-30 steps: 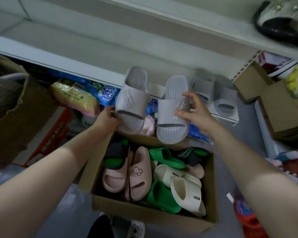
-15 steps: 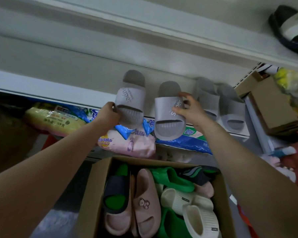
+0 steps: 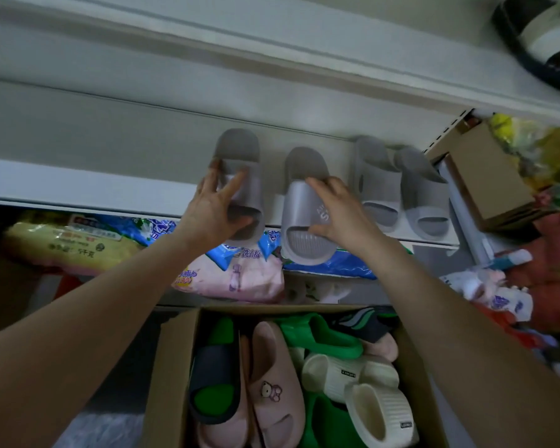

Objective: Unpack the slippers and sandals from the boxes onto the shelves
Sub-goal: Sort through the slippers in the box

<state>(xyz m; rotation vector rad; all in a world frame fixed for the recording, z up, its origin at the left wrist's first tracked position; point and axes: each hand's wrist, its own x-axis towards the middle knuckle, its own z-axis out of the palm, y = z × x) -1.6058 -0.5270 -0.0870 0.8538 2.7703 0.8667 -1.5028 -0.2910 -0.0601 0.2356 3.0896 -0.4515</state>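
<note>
Two grey slippers lie on the white shelf (image 3: 78,185), toes overhanging its front edge. My left hand (image 3: 217,208) grips the left grey slipper (image 3: 240,150) over its strap, thumb under the toe opening. My right hand (image 3: 337,208) holds the right grey slipper (image 3: 301,215) the same way, fingers across the strap and thumb at the toe. A matching grey pair (image 3: 401,189) stands just to the right on the same shelf. Below, an open cardboard box (image 3: 168,367) holds several pink, green, cream and dark slippers.
Plastic packets (image 3: 236,276) fill the lower shelf behind the box. A small cardboard box (image 3: 485,176) stands at the shelf's right end beside bright packets. A dark sandal (image 3: 537,43) sits on the upper shelf at top right. The shelf left of my hands is bare.
Both hands carried the grey slippers up from over the box and set them down on the shelf, left of the matching pair. My fingers now lie over the straps.
</note>
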